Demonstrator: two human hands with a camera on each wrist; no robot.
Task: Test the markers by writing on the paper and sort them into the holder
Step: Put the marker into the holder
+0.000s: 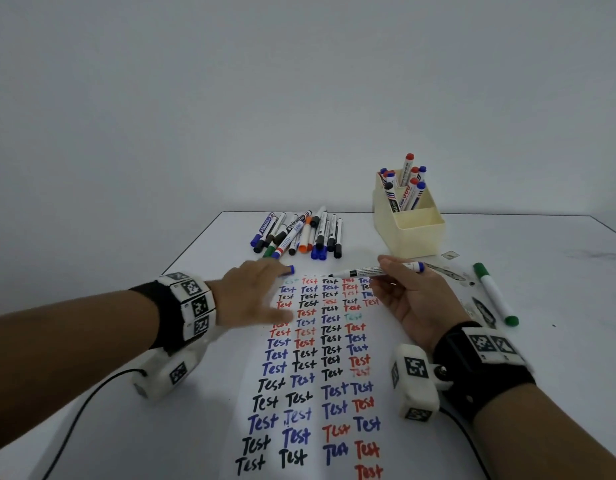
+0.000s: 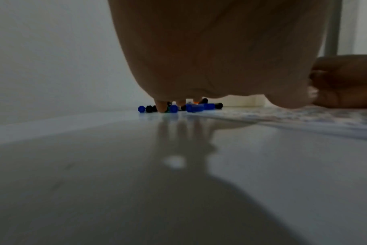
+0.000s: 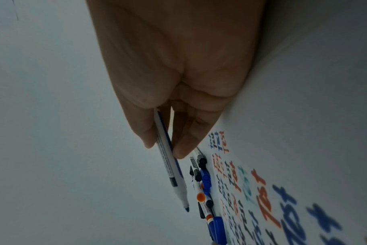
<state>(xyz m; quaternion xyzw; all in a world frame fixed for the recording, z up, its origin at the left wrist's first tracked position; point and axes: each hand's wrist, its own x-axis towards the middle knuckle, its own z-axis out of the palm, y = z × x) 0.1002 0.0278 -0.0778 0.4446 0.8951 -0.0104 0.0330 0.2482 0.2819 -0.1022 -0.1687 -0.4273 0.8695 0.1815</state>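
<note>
- The right hand holds an uncapped marker between the thumb and the fingers, which are curled around its white barrel. The marker lies almost level above the far edge of the paper, with its dark tip pointing to the left and its blue end to the right.
- In the right wrist view the same marker is pinched between the thumb and fingers, and the tip is in the air, not touching the sheet.
- The left hand lies palm down at the far left corner of the paper, fingers stretched out and a little spread. A blue cap shows at its fingertips; I cannot tell if the fingers hold it or only touch it.
- The paper lies in the middle of the white table and is filled with rows of the word "Test" in black, blue, red and some green.
- A pile of markers lies just beyond the far edge of the paper.
- The cream holder stands at the far right, and several markers with red, blue and black ends stand upright in its far compartment.
- A green marker lies alone on the table, right of the right hand.
</note>
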